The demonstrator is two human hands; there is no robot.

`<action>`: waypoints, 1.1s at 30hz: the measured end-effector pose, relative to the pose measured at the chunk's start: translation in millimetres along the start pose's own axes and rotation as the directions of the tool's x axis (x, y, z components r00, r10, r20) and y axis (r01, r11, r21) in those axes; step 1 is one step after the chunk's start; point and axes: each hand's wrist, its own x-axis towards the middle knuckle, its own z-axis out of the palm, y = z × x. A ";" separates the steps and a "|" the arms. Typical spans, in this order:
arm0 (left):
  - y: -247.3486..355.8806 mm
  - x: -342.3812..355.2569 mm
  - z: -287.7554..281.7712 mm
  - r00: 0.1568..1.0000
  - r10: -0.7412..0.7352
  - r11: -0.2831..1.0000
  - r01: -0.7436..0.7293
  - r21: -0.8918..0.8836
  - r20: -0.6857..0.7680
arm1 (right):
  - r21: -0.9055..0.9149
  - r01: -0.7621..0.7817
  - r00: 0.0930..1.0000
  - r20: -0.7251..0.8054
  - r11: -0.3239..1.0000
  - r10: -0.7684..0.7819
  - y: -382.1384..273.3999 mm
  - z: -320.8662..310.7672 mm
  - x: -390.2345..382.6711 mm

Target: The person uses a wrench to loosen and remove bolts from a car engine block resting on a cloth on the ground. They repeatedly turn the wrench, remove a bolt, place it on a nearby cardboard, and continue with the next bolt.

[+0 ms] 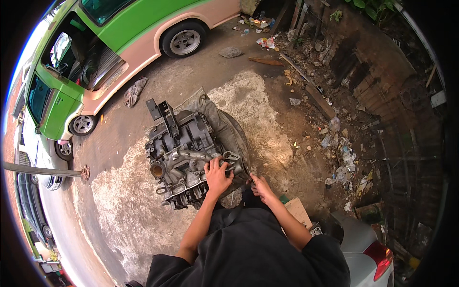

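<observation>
A greasy grey metal engine (184,138) stands in front of me, with cast pipes, a round brown-rimmed opening on its left and a black bracket on top. My left hand (219,178) rests on its near right part with the fingers spread, just below a metal lifting eye (231,156). At the engine's right side my right hand (261,187) is closed, thumb side toward the engine. What it grips is too small and dark to make out. A grey-brown cloth or cover (229,126) lies bunched along the engine's far and right side.
A green and pink van (143,36) with an open door stands at the far left. Rags (136,92) and a stone (231,52) lie on the stained concrete. Litter and planks (319,101) line the right side. A silver car's rear (358,246) is close at my right.
</observation>
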 end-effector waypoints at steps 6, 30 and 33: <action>-12.6 -4.3 -7.6 0.985 0.151 0.982 -0.140 -0.128 0.082 | 0.196 0.191 0.973 -0.167 0.962 -0.159 23.2 14.8 -30.1; -6.9 -158.7 -33.7 0.422 0.789 0.605 -0.417 -0.678 0.445 | 0.595 0.601 0.675 -0.736 0.533 0.060 277.4 133.9 -169.1; 6.0 -173.0 -27.4 0.286 0.793 0.610 -0.378 -0.697 0.539 | 0.612 0.602 0.675 -0.733 0.514 0.082 288.8 137.0 -174.4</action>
